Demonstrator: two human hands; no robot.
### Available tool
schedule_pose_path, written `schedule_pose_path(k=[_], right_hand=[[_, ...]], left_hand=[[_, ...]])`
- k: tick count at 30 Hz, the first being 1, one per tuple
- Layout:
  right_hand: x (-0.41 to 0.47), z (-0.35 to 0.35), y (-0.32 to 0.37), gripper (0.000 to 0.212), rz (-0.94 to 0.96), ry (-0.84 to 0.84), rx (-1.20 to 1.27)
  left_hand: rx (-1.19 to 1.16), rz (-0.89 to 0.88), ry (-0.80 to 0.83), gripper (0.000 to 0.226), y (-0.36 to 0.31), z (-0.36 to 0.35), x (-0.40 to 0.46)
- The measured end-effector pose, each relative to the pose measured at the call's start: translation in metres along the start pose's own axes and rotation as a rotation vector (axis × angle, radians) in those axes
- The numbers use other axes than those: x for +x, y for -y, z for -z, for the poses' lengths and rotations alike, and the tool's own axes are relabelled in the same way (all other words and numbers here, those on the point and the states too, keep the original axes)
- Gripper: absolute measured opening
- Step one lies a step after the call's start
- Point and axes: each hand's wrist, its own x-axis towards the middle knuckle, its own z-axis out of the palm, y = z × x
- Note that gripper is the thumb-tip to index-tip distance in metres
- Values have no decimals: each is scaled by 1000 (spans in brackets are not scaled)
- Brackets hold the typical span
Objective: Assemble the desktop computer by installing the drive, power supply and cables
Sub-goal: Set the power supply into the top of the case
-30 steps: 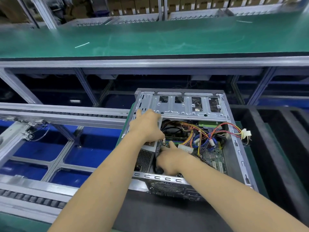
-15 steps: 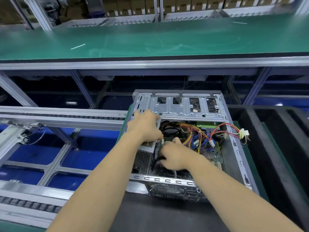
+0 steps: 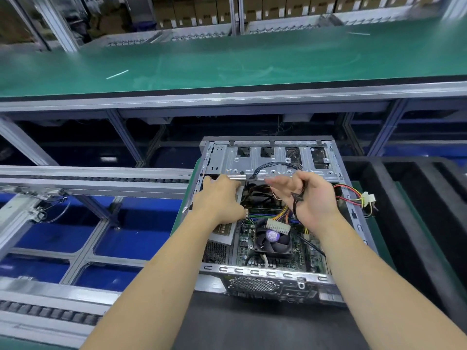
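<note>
Grey steel forms the computer case (image 3: pixel 338 280), which is lying open on its side directly ahead of us, its long axis running away from us toward the drive cage (image 3: pixel 275 162) at the far end. We are bracing the left hand (image 3: pixel 222 200) palm down on the power supply (image 3: pixel 222 232), which is sitting in the left side of the case; its fingers are spread flat and gripping nothing. We are holding the right hand (image 3: pixel 312 198) raised above the board with a black cable (image 3: pixel 295 205) pinched against the palm, the remaining fingers loosely extended. A second dark cable (image 3: pixel 274 165) is arching from the fingertips across the face of the drive cage. The fan (image 3: pixel 273 239) is lying nearer to us, below the right hand, with a white connector (image 3: pixel 278 226) resting at its far edge. We judge that the held cable is going to a socket on the board; the right hand is the nearer one, and the move is downward and toward us. A yellow and red cable bundle (image 3: pixel 353 195) is hanging over the right wall.
</note>
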Motion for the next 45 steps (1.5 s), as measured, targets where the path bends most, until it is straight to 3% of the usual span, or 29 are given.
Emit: schedule_pose_path(k=[3,7,10,12,14,17,19,22,25,27,30,33,37,42,45], right_hand=[[3,-4,-3,51,13,-197,-175],[4,-11,-19,52,154,-385,-969],[0,-14,-26,37,358,-474,-1164],[-1,-15,-25,44,418,-551,-1235],[-4,-15,-22,50,303,-561,-1174],[-15,-18,-13,36,-68,-570,-449],[-20,-17,-8,31,-144,-505,-169],[-23,-25,-12,47,-139,-358,-337],[-18,-46,-31,53,-192,-217,-694],[-10,-59,-46,75,-191,-82,-991],[3,-69,-69,96,-180,35,-1118],[12,-72,-88,109,-251,-27,-835],[23,-71,-102,93,-341,-98,-570],[30,-81,-97,97,-505,-148,-633],[33,-84,-94,90,-439,-161,-625]], left_hand=[[7,-8,23,61,1,-2,-6],[227,-18,40,53,-6,-5,-8],[282,-70,-29,31,-4,-3,-2],[256,-95,-39,39,4,1,4],[216,-150,-76,44,15,4,7],[-71,-161,-135,38,39,2,7],[-325,-43,-264,40,57,-1,8],[-806,149,-388,43,71,-1,8],[-1224,363,-349,33,75,5,13],[-1357,503,-273,29,79,9,16],[-1333,548,-202,33,82,8,18],[-1288,577,-158,30,79,4,16],[-1304,500,-186,23,83,-4,18],[-1217,453,-232,22,83,-7,19],[-1202,395,-244,15,85,-10,20]])
